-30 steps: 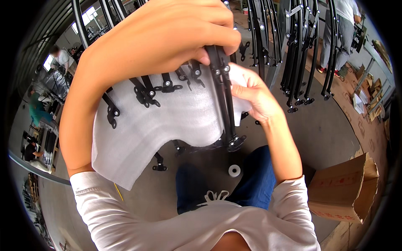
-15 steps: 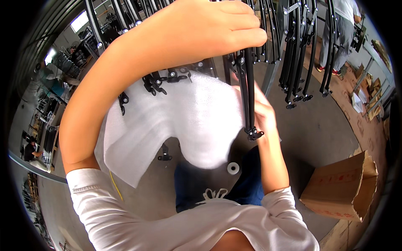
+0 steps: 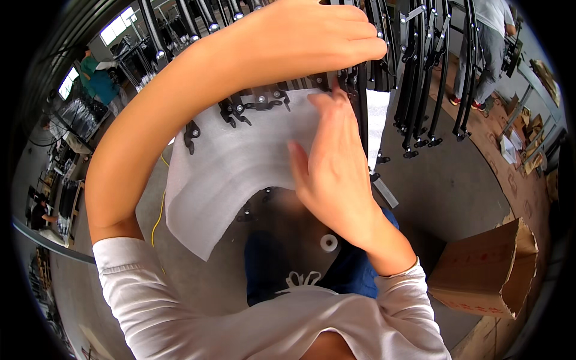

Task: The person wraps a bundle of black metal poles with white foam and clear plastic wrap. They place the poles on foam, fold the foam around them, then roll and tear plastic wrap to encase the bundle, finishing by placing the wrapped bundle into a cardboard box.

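Observation:
At the top, my left hand point(image 3: 342, 36) has its fingers curled round the upper part of a black metal frame point(image 3: 362, 108), whose tubes hang down below the fist. A white foam sheet point(image 3: 234, 162) is draped behind and around that frame, with a strip of it showing to the right of the tubes. Before the sheet is my right hand point(image 3: 336, 162), slightly blurred, its fingers stretched upward and the thumb apart. Its fingertips are close to the frame's tubes; whether they touch the foam I cannot tell. Black brackets point(image 3: 264, 103) overlap the sheet's upper edge.
More black frames point(image 3: 429, 78) hang at the right. An open cardboard box point(image 3: 474, 270) stands on the floor at lower right. Near my legs is a white roll point(image 3: 329, 242). A yellow cord point(image 3: 157, 222) lies at left. Another person point(image 3: 489, 54) stands at upper right.
My right hand has come from behind the frame to the front of the foam, moving left. The sheet's bulging right part has gone behind the tubes. The left hand has barely moved.

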Demonstrator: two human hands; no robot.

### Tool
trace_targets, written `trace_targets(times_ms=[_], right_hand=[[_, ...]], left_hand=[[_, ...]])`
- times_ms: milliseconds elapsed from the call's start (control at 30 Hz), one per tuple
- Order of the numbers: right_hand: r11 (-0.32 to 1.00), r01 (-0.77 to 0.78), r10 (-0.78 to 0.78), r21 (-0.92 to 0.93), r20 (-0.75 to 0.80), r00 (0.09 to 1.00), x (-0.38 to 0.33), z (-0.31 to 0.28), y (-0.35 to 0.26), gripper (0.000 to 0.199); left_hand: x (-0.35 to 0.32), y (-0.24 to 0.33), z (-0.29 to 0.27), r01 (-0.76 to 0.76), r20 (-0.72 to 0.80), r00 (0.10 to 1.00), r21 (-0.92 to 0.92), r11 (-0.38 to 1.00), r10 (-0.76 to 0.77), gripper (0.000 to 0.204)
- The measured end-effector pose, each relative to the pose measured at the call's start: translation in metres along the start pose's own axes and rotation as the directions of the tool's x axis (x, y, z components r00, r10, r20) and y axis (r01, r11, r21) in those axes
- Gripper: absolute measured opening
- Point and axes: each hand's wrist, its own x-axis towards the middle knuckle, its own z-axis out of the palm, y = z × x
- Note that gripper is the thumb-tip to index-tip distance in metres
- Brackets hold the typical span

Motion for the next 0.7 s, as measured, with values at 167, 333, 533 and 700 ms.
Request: trace_targets(times_ms=[167,333,533,700], right_hand=[[0.999,0.031,-0.032,-0.007,-0.061,0.998,0.005,0.009,0.021,0.042],[0.966,-0.060,0.073,0.250,-0.043,0.996,0.010,0.017,0.043,0.046],[0.910,-0.300,0.279,0.286,0.112,0.954,0.009,0.019,0.033,0.050],[0.861,-0.372,0.337,0.347,0.158,0.928,0.017,0.029,0.041,0.038]], left_hand=[[0.007,-0.002,-0.007,0.016,0.041,0.999,-0.192,0.981,-0.008,0.035],[0.008,-0.001,-0.005,0.017,0.019,1.000,-0.161,0.987,-0.014,0.038],[-0.009,-0.009,0.005,-0.004,-0.031,0.999,-0.319,0.948,-0.006,0.038],[-0.002,-0.009,0.004,0.161,0.152,0.983,-0.466,0.870,-0.100,0.032]])
